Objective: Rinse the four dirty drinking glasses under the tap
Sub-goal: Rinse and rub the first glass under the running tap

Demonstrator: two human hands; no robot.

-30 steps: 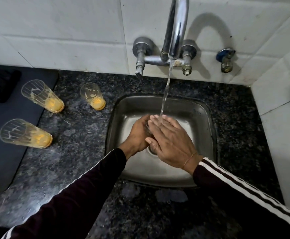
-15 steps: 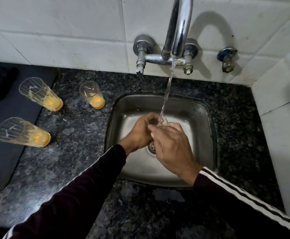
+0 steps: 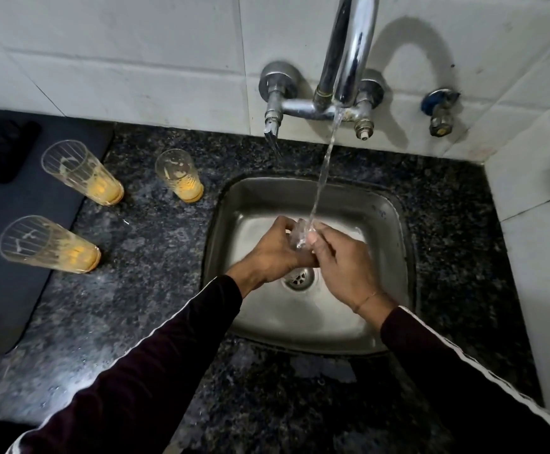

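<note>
One head-worn wide-angle view looks steeply down and forward from close above the sink (image 3: 394, 224), facing the tiled wall (image 3: 136, 60); the table's (image 3: 156, 290) left stretch and right corner curve at the edges.

Three clear ribbed drinking glasses with orange dregs on the counter (image 3: 84, 173) (image 3: 179, 176) (image 3: 48, 245), a fourth clear glass (image 3: 300, 235) under the stream, two hands (image 3: 272, 253) (image 3: 342, 267), one steel sink (image 3: 394, 257), one chrome tap (image 3: 349, 50).

White glazed wall tiles (image 3: 136, 60) with thin grout lines back a speckled black granite counter (image 3: 156, 290). A second tiled wall (image 3: 542, 224) closes the right corner. A dark grey mat (image 3: 12, 244) covers the counter's left end. Lighting is dim, casting soft shadows.
</note>
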